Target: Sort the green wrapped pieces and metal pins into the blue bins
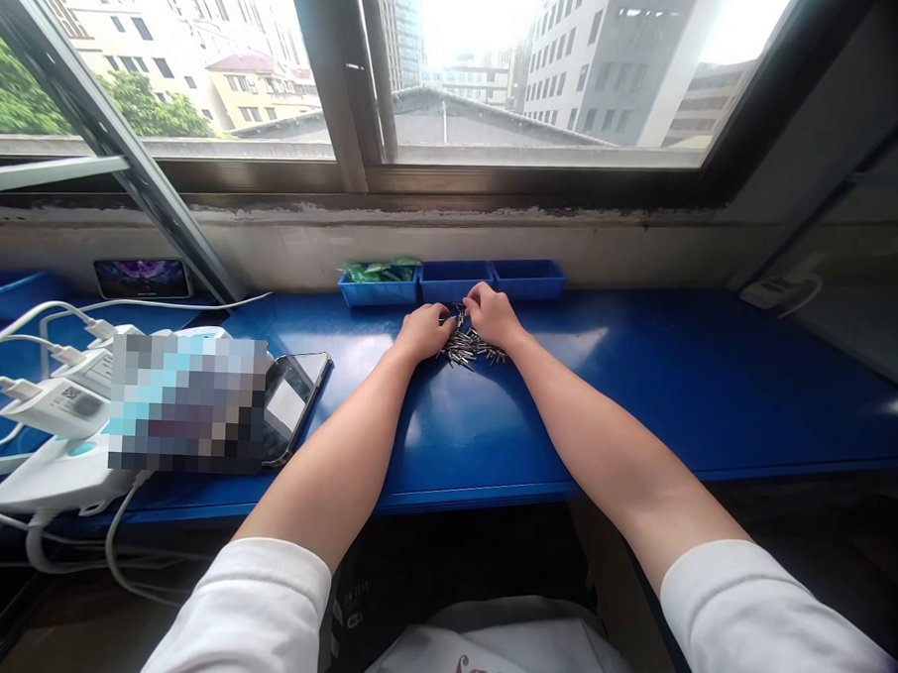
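Head view: The small metal pieces lie in a loose heap on the blue tabletop, between and partly beneath the two hands. Left hand: fingers bent, thumb and fingertips at the heap's left side; whether they grip a piece cannot be told. Right hand: thumb and forefinger drawn together at the heap's far side; a piece between them cannot be confirmed.

Handling (judged): each piece is slim, light, rigid and unlikely to break; the smooth, shiny surface may slip or roll. Take hold of one piece at mid-length, across its sides, between thumb and forefinger pads.

Edges and room: three blue bins, left, middle and right, stand in a row just beyond the heap; their rims limit forward travel. Green packets fill the left bin. The phone lies left of the left forearm. The near table edge passes beneath both forearms. Lateral room extends rightward over the tabletop.
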A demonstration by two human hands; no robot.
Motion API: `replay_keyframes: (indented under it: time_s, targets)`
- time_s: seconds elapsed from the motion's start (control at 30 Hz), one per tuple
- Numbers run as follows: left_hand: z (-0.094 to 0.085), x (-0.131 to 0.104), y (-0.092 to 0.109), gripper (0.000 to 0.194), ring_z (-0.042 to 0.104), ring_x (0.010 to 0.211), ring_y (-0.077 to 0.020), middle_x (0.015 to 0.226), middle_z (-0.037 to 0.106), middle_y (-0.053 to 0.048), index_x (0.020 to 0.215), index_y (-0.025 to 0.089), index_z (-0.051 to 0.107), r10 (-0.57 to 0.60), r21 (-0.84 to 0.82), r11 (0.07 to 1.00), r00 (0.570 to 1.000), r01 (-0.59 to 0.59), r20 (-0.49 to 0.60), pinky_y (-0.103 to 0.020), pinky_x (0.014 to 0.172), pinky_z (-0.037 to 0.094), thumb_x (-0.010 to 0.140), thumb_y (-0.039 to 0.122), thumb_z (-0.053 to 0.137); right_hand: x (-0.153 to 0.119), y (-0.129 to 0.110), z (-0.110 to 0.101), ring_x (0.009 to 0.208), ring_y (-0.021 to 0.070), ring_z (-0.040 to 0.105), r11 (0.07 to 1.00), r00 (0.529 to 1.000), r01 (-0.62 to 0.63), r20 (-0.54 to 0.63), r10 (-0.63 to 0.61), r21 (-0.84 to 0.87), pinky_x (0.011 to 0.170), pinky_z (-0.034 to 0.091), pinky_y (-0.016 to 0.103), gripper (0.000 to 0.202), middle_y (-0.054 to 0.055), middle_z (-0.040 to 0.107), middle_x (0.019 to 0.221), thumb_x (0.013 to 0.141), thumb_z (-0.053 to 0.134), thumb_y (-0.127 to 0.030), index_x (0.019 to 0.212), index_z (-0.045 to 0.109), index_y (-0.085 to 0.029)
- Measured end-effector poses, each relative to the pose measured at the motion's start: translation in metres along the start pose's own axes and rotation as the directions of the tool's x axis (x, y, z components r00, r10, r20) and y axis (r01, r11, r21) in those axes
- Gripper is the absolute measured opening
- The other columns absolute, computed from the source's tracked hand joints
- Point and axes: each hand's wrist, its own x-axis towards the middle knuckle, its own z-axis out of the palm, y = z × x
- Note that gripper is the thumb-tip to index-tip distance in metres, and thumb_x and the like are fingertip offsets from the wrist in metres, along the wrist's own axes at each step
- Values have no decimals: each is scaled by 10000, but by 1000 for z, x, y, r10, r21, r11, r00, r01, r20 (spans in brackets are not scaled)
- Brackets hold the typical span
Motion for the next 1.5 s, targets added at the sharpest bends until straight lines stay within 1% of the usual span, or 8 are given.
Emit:
replay_keyframes:
  time_s: [0.17, 0.33, 0.63, 0.83, 1.07, 1.23, 1.37, 1.5]
  targets:
    - [-5, -3, 6, 300, 578, 1041, -211, 1106, 655, -61, 1087, 199, 619, 91, -146, 983, 987, -110, -132, -310, 910, 435, 837, 305, 491, 2, -2, 0, 650, 139, 596, 946, 991, 95, 65, -120, 309, 667, 460, 262, 109, 1, 632, 669, 814, 550, -277, 787, 587, -179]
    - [-8, -7, 12, 213, 617, 900, -179, 938, 697, -34, 912, 193, 686, 173, -261, 941, 968, -217, -183, -269, 841, 459, 824, 239, 497, 4, -2, 1, 603, 126, 571, 861, 993, 11, 99, -71, 508, 614, 465, 261, 203, -15, 594, 614, 751, 636, -361, 739, 556, -175]
    - [-7, -6, 9, 288, 604, 798, -158, 825, 670, -25, 842, 213, 722, 218, -206, 946, 960, -252, -177, -256, 765, 444, 860, 347, 467, 5, -1, 0, 502, 118, 528, 882, 996, -44, 84, 5, 470, 538, 423, 251, 235, -45, 541, 501, 743, 641, -397, 728, 531, -190]
    - [-11, -8, 13, 325, 606, 865, -160, 897, 681, -22, 838, 222, 726, 120, -207, 966, 980, -152, -159, -253, 825, 438, 871, 377, 442, 3, -5, -3, 539, 111, 542, 836, 997, -62, 73, 26, 545, 546, 434, 242, 360, 1, 622, 604, 750, 595, -533, 692, 562, -179]
    - [-13, -9, 16, 353, 599, 891, -164, 912, 674, -26, 856, 220, 706, 62, -156, 984, 989, -83, -136, -266, 841, 425, 893, 392, 400, 2, -6, -5, 528, 108, 530, 817, 997, -77, 47, 61, 571, 531, 443, 240, 334, 20, 652, 648, 738, 600, -492, 675, 623, -165]
    - [-11, -8, 16, 351, 594, 905, -178, 892, 669, -27, 859, 220, 669, 62, -125, 989, 987, -80, -146, -309, 878, 391, 907, 419, 384, 3, -3, -6, 647, 150, 595, 898, 994, -52, -62, 88, 437, 638, 474, 271, 311, 39, 680, 726, 782, 532, -435, 765, 674, -158]
    - [-10, -6, 13, 335, 567, 1025, -220, 1030, 662, -48, 958, 221, 614, -62, -107, 993, 987, 46, -147, -371, 926, 353, 898, 470, 398, 4, -1, -7, 964, 219, 573, 996, 976, 26, -216, -7, 86, 888, 432, 351, 320, 73, 686, 991, 811, 490, -310, 1024, 669, -152]
    - [-7, -3, 8, 316, 521, 1119, -252, 1128, 627, -77, 1012, 225, 583, -153, -96, 985, 979, 141, -132, -411, 952, 334, 888, 461, 414, 5, 0, -6, 1146, 305, 418, 977, 986, 28, -153, -62, -213, 973, 333, 481, 481, 103, 557, 1279, 811, 515, -306, 1266, 533, -150]
